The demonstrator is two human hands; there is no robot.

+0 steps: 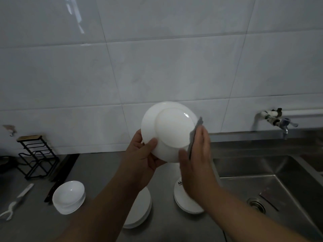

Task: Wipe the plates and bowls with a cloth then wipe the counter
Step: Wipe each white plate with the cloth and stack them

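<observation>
Plate [172, 130] gripped by left hand [145, 154], right hand [197, 158] holding grey cloth [194, 135] to it, above steel counter [97, 172] before tiled wall [157, 58].

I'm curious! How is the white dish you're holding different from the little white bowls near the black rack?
The round white dish is held up, bottom facing the camera; the stacked small white bowls sit open side up on the grey counter. The left hand grips the dish and a grey cloth touches it; nothing touches the bowls. Both are shiny white.
</observation>
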